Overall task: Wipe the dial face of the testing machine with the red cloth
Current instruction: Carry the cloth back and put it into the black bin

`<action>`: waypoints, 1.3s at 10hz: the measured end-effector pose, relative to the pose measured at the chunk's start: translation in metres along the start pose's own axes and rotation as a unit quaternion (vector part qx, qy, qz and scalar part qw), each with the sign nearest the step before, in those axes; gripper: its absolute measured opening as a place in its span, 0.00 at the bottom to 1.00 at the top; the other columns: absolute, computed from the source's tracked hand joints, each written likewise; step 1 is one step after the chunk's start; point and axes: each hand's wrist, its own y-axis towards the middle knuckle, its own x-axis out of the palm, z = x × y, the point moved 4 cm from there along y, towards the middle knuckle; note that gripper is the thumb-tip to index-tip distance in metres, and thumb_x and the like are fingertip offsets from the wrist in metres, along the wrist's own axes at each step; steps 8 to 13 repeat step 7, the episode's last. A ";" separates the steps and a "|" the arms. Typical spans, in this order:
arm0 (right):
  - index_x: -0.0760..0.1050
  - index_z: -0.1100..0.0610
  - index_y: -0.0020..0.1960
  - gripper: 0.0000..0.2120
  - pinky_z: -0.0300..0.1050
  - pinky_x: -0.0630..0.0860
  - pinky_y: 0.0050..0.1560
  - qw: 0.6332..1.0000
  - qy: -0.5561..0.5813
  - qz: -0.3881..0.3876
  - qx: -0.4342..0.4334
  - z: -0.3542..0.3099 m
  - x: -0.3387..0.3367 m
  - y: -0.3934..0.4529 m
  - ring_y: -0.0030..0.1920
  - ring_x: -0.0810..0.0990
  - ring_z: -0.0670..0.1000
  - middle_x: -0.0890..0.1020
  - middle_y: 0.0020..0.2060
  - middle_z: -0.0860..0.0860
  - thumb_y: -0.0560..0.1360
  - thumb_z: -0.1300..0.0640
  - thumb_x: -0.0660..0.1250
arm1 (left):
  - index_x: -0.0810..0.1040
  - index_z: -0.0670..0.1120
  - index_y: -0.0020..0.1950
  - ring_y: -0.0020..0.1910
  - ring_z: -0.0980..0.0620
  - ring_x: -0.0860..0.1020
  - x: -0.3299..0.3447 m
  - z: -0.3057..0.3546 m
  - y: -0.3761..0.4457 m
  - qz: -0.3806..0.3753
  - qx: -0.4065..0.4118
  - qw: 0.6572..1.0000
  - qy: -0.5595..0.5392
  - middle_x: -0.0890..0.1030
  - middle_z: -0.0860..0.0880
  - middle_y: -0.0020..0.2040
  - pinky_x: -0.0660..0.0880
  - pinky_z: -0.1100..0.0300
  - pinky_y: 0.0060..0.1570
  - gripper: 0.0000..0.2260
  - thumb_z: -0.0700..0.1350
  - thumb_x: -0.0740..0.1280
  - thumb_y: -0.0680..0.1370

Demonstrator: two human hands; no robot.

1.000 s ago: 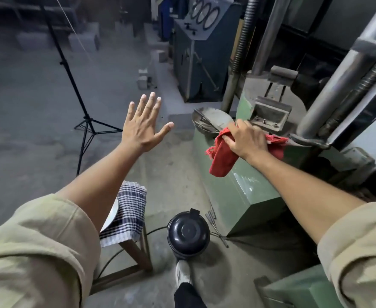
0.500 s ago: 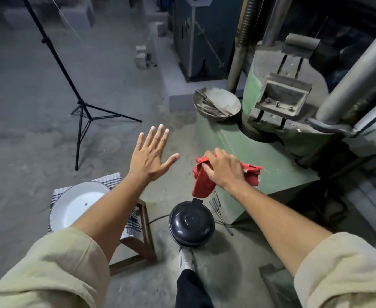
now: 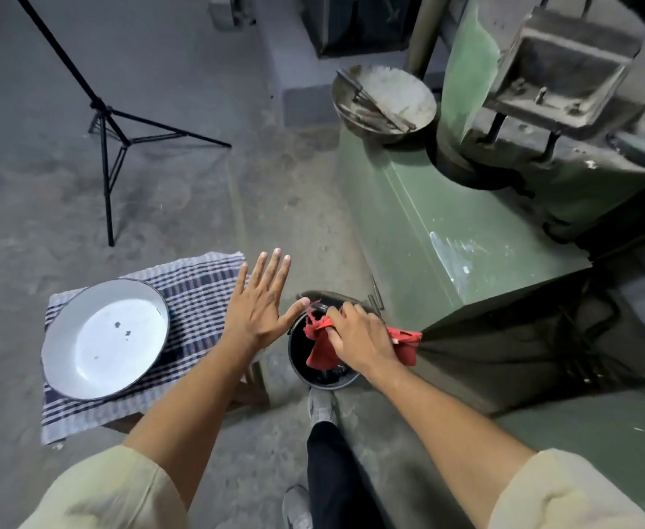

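My right hand (image 3: 355, 337) grips the crumpled red cloth (image 3: 323, 351) low down, right above the open black bin (image 3: 300, 349) on the floor. Part of the cloth sticks out past my palm on the right. My left hand (image 3: 262, 303) is flat with spread fingers, holding nothing, just left of the bin and over the edge of the checked cloth. The green testing machine (image 3: 447, 231) rises at the right. Its dial face is out of view.
A white enamel basin (image 3: 105, 337) rests on a checked cloth (image 3: 199, 284) over a wooden stool at the left. A metal bowl with tools (image 3: 384, 99) sits on the machine base. A black tripod (image 3: 107, 127) stands on the concrete floor. My shoe (image 3: 321, 404) is beside the bin.
My view has tilted down. My right hand brought the red cloth off the green machine base and down over the bin, whose lid now stands open. My left hand lowered alongside.
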 end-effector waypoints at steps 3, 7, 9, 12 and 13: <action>0.70 0.54 0.70 0.16 0.59 0.79 0.53 0.991 0.057 -0.123 0.018 0.008 0.105 0.025 0.59 0.76 0.60 0.73 0.58 0.56 0.82 0.59 0.63 | 0.40 0.52 0.86 0.85 0.49 0.37 0.073 -0.029 0.020 -0.029 -0.017 0.999 -0.001 0.38 0.52 0.86 0.37 0.44 0.83 0.42 0.75 0.37 0.78; 0.56 0.49 0.84 0.35 0.58 0.62 0.79 0.983 0.103 -0.154 0.003 0.029 0.130 0.059 0.81 0.60 0.59 0.60 0.82 0.56 0.81 0.42 0.65 | 0.38 0.52 0.86 0.85 0.49 0.36 0.097 -0.034 0.029 -0.067 -0.021 0.998 0.000 0.37 0.50 0.86 0.37 0.44 0.84 0.40 0.73 0.41 0.80; 0.56 0.49 0.84 0.35 0.58 0.62 0.79 0.983 0.103 -0.154 0.003 0.029 0.130 0.059 0.81 0.60 0.59 0.60 0.82 0.56 0.81 0.42 0.65 | 0.38 0.52 0.86 0.85 0.49 0.36 0.097 -0.034 0.029 -0.067 -0.021 0.998 0.000 0.37 0.50 0.86 0.37 0.44 0.84 0.40 0.73 0.41 0.80; 0.56 0.49 0.84 0.35 0.58 0.62 0.79 0.983 0.103 -0.154 0.003 0.029 0.130 0.059 0.81 0.60 0.59 0.60 0.82 0.56 0.81 0.42 0.65 | 0.38 0.52 0.86 0.85 0.49 0.36 0.097 -0.034 0.029 -0.067 -0.021 0.998 0.000 0.37 0.50 0.86 0.37 0.44 0.84 0.40 0.73 0.41 0.80; 0.56 0.49 0.84 0.35 0.58 0.62 0.79 0.983 0.103 -0.154 0.003 0.029 0.130 0.059 0.81 0.60 0.59 0.60 0.82 0.56 0.81 0.42 0.65 | 0.38 0.52 0.86 0.85 0.49 0.36 0.097 -0.034 0.029 -0.067 -0.021 0.998 0.000 0.37 0.50 0.86 0.37 0.44 0.84 0.40 0.73 0.41 0.80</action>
